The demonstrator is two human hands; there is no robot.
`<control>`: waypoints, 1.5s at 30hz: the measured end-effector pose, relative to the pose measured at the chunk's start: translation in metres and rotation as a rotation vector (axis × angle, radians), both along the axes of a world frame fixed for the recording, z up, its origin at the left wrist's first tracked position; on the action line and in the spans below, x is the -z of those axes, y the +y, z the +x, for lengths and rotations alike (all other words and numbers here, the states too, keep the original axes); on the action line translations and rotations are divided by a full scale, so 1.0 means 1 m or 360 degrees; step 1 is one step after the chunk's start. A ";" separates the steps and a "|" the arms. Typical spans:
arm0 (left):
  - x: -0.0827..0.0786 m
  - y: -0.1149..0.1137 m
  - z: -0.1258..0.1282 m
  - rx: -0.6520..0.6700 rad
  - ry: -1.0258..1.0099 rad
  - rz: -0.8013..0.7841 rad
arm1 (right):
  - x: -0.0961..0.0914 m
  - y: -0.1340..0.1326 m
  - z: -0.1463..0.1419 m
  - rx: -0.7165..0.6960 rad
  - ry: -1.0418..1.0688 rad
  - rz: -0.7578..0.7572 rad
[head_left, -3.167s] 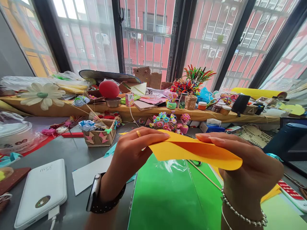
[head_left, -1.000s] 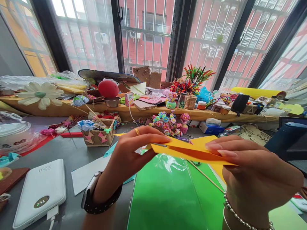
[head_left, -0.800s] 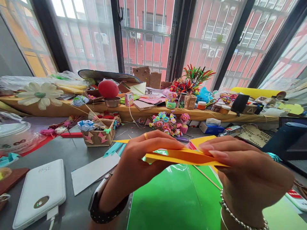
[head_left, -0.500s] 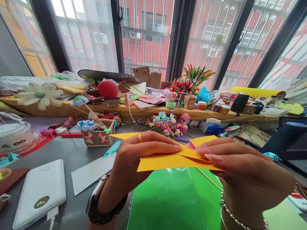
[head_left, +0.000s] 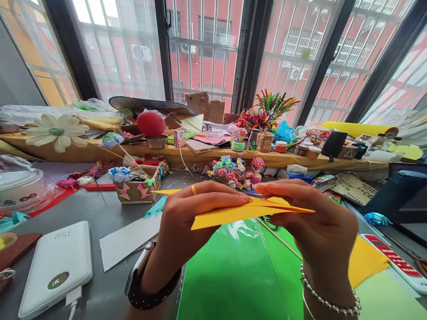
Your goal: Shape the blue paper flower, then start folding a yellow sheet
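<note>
A folded sheet of yellow paper (head_left: 230, 214) is held up in front of me, above a green mat (head_left: 230, 271). My left hand (head_left: 200, 204) is closed on its left part, fingers along the top and the thumb hidden beneath. A thin yellow point of the paper sticks out beyond that hand on the left. My right hand (head_left: 313, 218) curls around the right end, with fingers above and behind the paper and the thumb below. Its exact contact with the fold is partly hidden. The paper's right end narrows to a tip in front of this hand.
Another piece of yellow paper (head_left: 365, 262) lies at the right, beside a white-and-red power strip (head_left: 396, 262). On the left are a white power bank (head_left: 56, 266), a white paper strip (head_left: 130, 242) and a cardboard box (head_left: 136, 191). Behind stands a bunch of small flowers (head_left: 230, 171).
My right hand has turned more upright, its fingers shifting up and left behind the paper. The paper's right end has tilted and narrowed to a tip. My left hand keeps its hold.
</note>
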State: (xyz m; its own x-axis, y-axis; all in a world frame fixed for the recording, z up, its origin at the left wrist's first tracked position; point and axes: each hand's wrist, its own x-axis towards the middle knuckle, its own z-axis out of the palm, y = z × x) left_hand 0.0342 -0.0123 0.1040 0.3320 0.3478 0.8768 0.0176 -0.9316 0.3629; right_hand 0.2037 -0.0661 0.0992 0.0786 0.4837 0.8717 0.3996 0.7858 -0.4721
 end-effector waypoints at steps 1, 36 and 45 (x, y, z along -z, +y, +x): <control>0.001 0.000 0.000 -0.0008 -0.0006 -0.0004 | -0.001 0.001 0.001 -0.0004 -0.0029 -0.0030; 0.003 -0.002 0.002 -0.0007 -0.0168 -0.0323 | 0.003 0.009 0.001 0.0056 -0.0017 -0.0212; 0.006 -0.006 0.011 -0.0101 -0.0376 -0.0639 | 0.003 0.010 0.000 0.0135 0.0037 -0.0262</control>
State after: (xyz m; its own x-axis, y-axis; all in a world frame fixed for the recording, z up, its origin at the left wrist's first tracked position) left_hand 0.0452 -0.0186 0.0982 0.1065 0.6882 0.7177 -0.0568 -0.7164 0.6954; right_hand 0.2035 -0.0559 0.0961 0.1443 0.6104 0.7788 0.4485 0.6612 -0.6014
